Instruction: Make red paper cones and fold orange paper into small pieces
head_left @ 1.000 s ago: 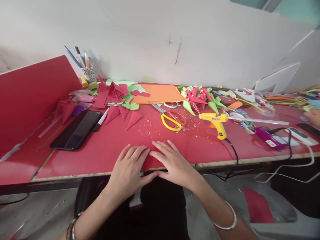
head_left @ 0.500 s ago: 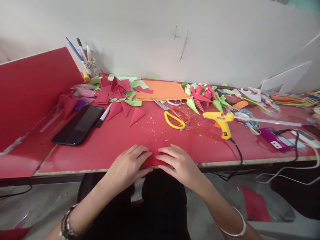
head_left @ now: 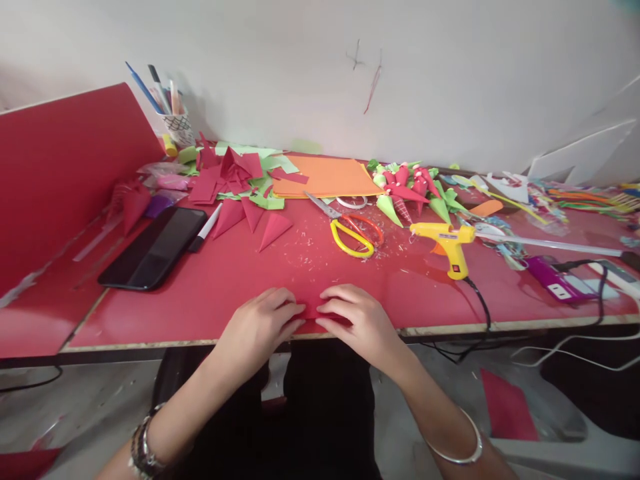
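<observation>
Sitting at a red table (head_left: pixel 240 313), facing a white wall (head_left: pixel 250 73) and tucking dark-clothed legs (head_left: pixel 330 407) under the table's front edge. Stretching the left forearm (head_left: pixel 200 390) and the right forearm (head_left: pixel 425 393) forward from the lower part of the view, slanting both inward. Facing orange sheets (head_left: pixel 330 179) near the wall.

Holding the left hand (head_left: pixel 260 323) and the right hand (head_left: pixel 360 323) level with each other at the table's front edge. Turning the backs upward, curling the fingers loosely and pointing the fingertips inward across a narrow gap. Setting the thumbs on the side nearer the body, lying roughly in line with the fingers.

Working between a black phone (head_left: pixel 155 248), lying flat beyond the left hand, and a yellow glue gun (head_left: pixel 445 243), lying beyond the right. Facing scissors (head_left: pixel 336 215) farther back, pointing toward the orange sheets.

Pinching red paper (head_left: pixel 312 309) lightly between the fingers and thumbs of both hands, right at the table's front edge; hiding most of it and blending its outline into the red surface.

Facing three red cones (head_left: pixel 275 230) just beside a marker (head_left: pixel 206 229). Wearing dark and silver bracelets (head_left: pixel 143 450) on the left forearm and a silver bangle (head_left: pixel 473 448) on the right.
</observation>
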`<state>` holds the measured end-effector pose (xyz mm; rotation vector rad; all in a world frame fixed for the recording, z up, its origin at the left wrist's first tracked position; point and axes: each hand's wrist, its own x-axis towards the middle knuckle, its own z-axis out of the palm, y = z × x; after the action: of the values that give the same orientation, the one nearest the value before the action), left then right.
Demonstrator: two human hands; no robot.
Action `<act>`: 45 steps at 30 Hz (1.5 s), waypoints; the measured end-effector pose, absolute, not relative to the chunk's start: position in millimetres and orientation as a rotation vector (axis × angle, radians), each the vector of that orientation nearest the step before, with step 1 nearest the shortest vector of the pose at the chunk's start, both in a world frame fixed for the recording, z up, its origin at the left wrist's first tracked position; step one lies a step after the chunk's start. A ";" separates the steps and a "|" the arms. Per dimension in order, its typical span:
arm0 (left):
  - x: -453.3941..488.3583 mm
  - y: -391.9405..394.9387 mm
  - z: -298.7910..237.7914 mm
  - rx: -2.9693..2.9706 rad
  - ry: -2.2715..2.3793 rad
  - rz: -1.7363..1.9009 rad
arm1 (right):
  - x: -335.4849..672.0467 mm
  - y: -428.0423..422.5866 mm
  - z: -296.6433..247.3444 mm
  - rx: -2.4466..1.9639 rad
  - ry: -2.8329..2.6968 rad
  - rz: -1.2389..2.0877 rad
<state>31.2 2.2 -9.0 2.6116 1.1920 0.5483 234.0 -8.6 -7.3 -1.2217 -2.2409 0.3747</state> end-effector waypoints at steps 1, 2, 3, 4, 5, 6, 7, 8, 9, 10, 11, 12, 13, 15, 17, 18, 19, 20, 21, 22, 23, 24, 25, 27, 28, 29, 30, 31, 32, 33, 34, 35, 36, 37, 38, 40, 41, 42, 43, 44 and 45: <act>29.0 3.2 -9.9 2.588 1.180 0.582 | 232.6 -8.1 -7.2 -1.226 -2.231 0.384; 26.7 4.1 -10.8 2.560 1.174 0.614 | 231.4 -7.5 -7.2 -1.229 -2.226 0.393; 24.4 4.9 -11.6 2.534 1.173 0.640 | 230.5 -6.7 -7.3 -1.234 -2.223 0.401; 22.4 5.5 -12.4 2.515 1.178 0.661 | 229.8 -5.8 -7.3 -1.243 -2.219 0.410; 20.7 5.9 -13.2 2.503 1.185 0.676 | 229.3 -4.9 -7.3 -1.257 -2.217 0.417; 19.6 6.1 -14.0 2.497 1.192 0.687 | 228.9 -3.9 -7.3 -1.273 -2.215 0.421; 19.1 6.0 -14.8 2.490 1.200 0.698 | 228.5 -2.8 -7.1 -1.288 -2.211 0.423; 19.2 5.8 -15.5 2.482 1.208 0.709 | 228.2 -1.8 -7.0 -1.300 -2.206 0.423; 19.8 5.6 -16.2 2.472 1.216 0.718 | 227.8 -0.9 -6.9 -1.309 -2.202 0.423; 20.8 5.3 -16.8 2.462 1.229 0.728 | 227.4 -0.1 -7.0 -1.314 -2.196 0.422; 21.9 5.1 -17.2 2.450 1.248 0.742 | 226.9 0.6 -7.1 -1.319 -2.190 0.421; 22.9 4.9 -17.5 2.437 1.273 0.756 | 226.4 1.1 -7.4 -1.324 -2.184 0.423; 23.8 4.9 -17.6 2.425 1.303 0.767 | 226.0 1.5 -7.8 -1.329 -2.177 0.424; 24.8 5.0 -17.3 2.401 1.375 0.773 | 225.3 2.0 -8.9 -1.341 -2.166 0.424; 24.8 5.1 -16.5 2.381 1.445 0.750 | 224.8 2.1 -10.0 -1.360 -2.156 0.420; 24.6 5.1 -16.0 2.378 1.475 0.731 | 224.5 2.2 -10.4 -1.372 -2.152 0.415; 24.5 5.1 -15.5 2.379 1.500 0.712 | 224.2 2.2 -10.9 -1.383 -2.149 0.408; 24.5 4.9 -15.1 2.386 1.518 0.695 | 223.8 2.2 -11.3 -1.392 -2.148 0.400; 24.6 4.7 -14.8 2.398 1.531 0.683 | 223.4 2.2 -11.6 -1.398 -2.145 0.391; 24.8 4.5 -14.4 2.414 1.541 0.674 | 223.0 2.2 -11.9 -1.402 -2.143 0.381; 25.2 4.2 -14.0 2.431 1.555 0.665 | 222.6 2.3 -12.0 -1.405 -2.141 0.372; 25.6 4.0 -13.6 2.447 1.574 0.654 | 222.2 2.3 -12.2 -1.408 -2.137 0.365; 26.0 3.8 -13.2 2.459 1.593 0.641 | 222.0 2.4 -12.2 -1.410 -2.131 0.358; 26.6 3.9 -12.1 2.472 1.628 0.604 | 221.8 2.5 -12.2 -1.410 -2.124 0.353; 26.7 4.2 -11.5 2.474 1.637 0.585 | 221.7 2.6 -12.2 -1.409 -2.123 0.353; 26.6 4.7 -10.9 2.475 1.640 0.567 | 221.7 2.7 -12.1 -1.410 -2.123 0.356; 26.4 5.3 -10.4 2.479 1.639 0.550 | 221.7 2.8 -12.1 -1.411 -2.123 0.359; 26.1 6.0 -9.9 2.483 1.640 0.529 | 221.7 2.9 -12.1 -1.414 -2.123 0.363; 25.6 6.9 -9.4 2.487 1.643 0.504 | 221.6 2.9 -12.1 -1.418 -2.122 0.366; 25.0 7.7 -9.0 2.493 1.642 0.474 | 221.5 2.8 -12.2 -1.421 -2.121 0.369; 24.3 8.5 -8.5 2.499 1.635 0.440 | 221.3 2.6 -12.3 -1.425 -2.118 0.370; 23.6 9.3 -8.0 2.502 1.621 0.405 | 221.0 2.4 -12.4 -1.428 -2.116 0.371; 22.8 10.0 -7.5 2.503 1.604 0.371 | 220.7 2.1 -12.6 -1.433 -2.115 0.370; 22.0 10.8 -6.9 2.503 1.584 0.338 | 220.2 1.7 -12.8 -1.438 -2.112 0.369; 21.2 11.6 -6.2 2.502 1.562 0.311 | 219.8 1.3 -13.0 -1.443 -2.110 0.366; 19.3 13.9 -4.7 2.508 1.488 0.279 | 218.8 0.5 -13.6 -1.454 -2.107 0.359; 18.2 15.5 -3.9 2.518 1.435 0.274 | 218.3 0.2 -13.8 -1.459 -2.104 0.352; 16.9 17.6 -3.2 2.532 1.378 0.273 | 217.8 -0.1 -14.1 -1.464 -2.102 0.346; 15.6 20.0 -2.6 2.552 1.318 0.268 | 217.4 -0.2 -14.2 -1.470 -2.102 0.341; 14.1 23.0 -2.2 2.576 1.256 0.259 | 217.1 -0.2 -14.2 -1.478 -2.103 0.337; 12.5 26.3 -1.8 2.606 1.191 0.241 | 216.9 -0.2 -14.1 -1.486 -2.103 0.334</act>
<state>12.5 26.3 -1.8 2.6056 1.1911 0.2411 216.9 -0.2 -14.1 -1.4860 -2.1030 0.3341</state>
